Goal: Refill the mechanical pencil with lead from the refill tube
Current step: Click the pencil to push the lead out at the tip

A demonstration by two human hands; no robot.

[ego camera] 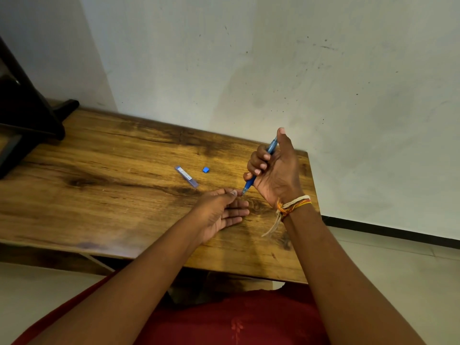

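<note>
My right hand [275, 170] is wrapped around a blue mechanical pencil [249, 182], tip pointing down and left, thumb up beside its top end. My left hand [221, 211] lies on the wooden table [112, 190], thumb and forefinger pinched together right at the pencil's tip; whether a lead is between them I cannot tell. The clear blue-tinted refill tube [186, 176] lies flat on the table beyond my left hand. A small blue cap [205, 169] sits just right of the tube.
A dark wooden object [27, 115] stands at the table's far left. A pale wall [273, 70] runs behind the table, whose right edge is close to my right wrist. Red clothing [236, 322] fills the bottom of the view.
</note>
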